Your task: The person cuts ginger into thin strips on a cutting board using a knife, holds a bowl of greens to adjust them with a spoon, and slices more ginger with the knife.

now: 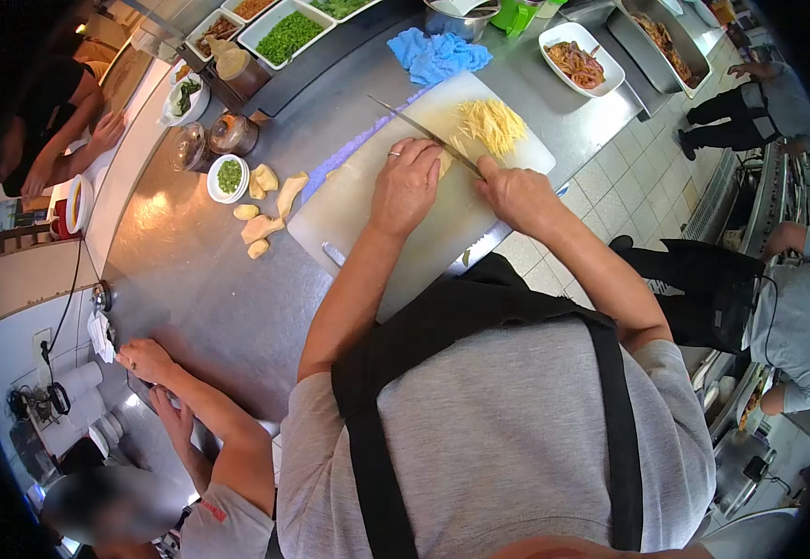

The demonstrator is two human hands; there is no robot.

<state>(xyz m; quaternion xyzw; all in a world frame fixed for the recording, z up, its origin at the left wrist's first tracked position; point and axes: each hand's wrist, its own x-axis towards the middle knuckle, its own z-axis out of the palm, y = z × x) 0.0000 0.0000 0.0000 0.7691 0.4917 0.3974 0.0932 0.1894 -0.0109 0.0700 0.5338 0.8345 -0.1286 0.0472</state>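
My right hand (517,196) grips the handle of a kitchen knife (416,128), its long blade slanting across the white cutting board (330,224). My left hand (405,186), a ring on one finger, is curled beside the blade, its fingertips pressing down pale yellow ginger (445,164), mostly hidden by the fingers and blade. Beyond the knife lies a heap of ginger strips (492,128). Several peeled ginger pieces (261,226) rest on the steel counter left of the board. A second handle or blade (332,253) shows at the board's near left edge.
A blue cloth (438,56) lies behind the board. Near it are a white dish of sliced food (584,67), a small bowl of chopped greens (229,178) and jars (233,134). Co-workers stand at left and right; one's hands (149,361) work at the counter's lower left.
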